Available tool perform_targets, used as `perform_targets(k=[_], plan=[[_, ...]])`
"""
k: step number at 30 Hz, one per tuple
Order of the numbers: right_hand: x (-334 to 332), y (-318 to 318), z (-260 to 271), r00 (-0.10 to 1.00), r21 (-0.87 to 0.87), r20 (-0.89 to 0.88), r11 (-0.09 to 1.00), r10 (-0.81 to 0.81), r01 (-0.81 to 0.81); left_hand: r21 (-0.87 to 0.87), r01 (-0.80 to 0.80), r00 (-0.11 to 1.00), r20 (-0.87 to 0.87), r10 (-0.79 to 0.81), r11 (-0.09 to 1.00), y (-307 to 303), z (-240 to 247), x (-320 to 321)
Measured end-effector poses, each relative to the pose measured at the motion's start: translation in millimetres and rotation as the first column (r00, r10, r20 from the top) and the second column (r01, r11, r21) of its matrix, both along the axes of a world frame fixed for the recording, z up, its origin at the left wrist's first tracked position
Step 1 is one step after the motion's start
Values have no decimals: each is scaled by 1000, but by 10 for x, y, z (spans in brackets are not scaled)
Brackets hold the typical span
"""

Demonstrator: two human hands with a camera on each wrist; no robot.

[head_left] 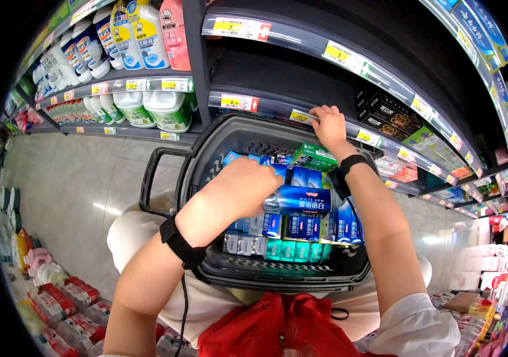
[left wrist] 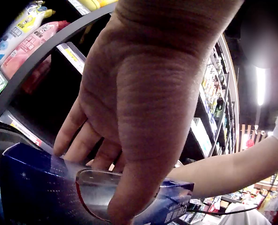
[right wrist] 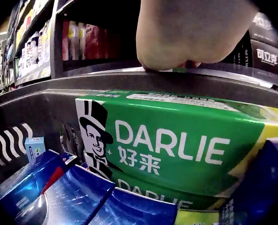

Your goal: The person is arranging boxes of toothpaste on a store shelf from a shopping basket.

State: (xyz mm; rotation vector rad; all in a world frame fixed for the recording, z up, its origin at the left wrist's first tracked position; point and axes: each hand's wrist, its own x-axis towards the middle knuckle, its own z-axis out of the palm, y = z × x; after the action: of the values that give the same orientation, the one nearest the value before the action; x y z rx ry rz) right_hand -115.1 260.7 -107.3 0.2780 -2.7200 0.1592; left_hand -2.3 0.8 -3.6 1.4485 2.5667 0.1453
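My left hand pinches a long blue toothpaste box marked "White Now", above the boxes in the basket. In the left wrist view the thumb lies on the near face of the toothpaste box and the fingers reach over behind it. My right hand rests at the shelf's price rail, just past the basket's far rim; its fingertips are hidden in the right wrist view. Below that hand, green Darlie toothpaste boxes stand against the far wall of the black basket.
Blue boxes and teal boxes fill the basket's near part. A dark shelf with price tags rises beyond it. Cleaner bottles stand at left, black boxes at right. Wrapped bottle packs sit on the floor behind.
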Motion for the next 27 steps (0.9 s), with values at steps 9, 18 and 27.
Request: perform_targets(k=[9, 18, 27], plan=[[-48, 71, -34, 1000, 20, -10, 1000, -24, 24, 1, -6, 1000, 20, 6, 1000, -7, -5, -18], [-8, 245, -9, 1000, 86, -25, 996, -14, 16, 3, -16, 999, 36, 16, 1000, -11, -14, -26], [15, 254, -11, 996, 71, 1, 994, -86, 86, 17, -5, 1000, 20, 4, 1000, -10, -22, -15]])
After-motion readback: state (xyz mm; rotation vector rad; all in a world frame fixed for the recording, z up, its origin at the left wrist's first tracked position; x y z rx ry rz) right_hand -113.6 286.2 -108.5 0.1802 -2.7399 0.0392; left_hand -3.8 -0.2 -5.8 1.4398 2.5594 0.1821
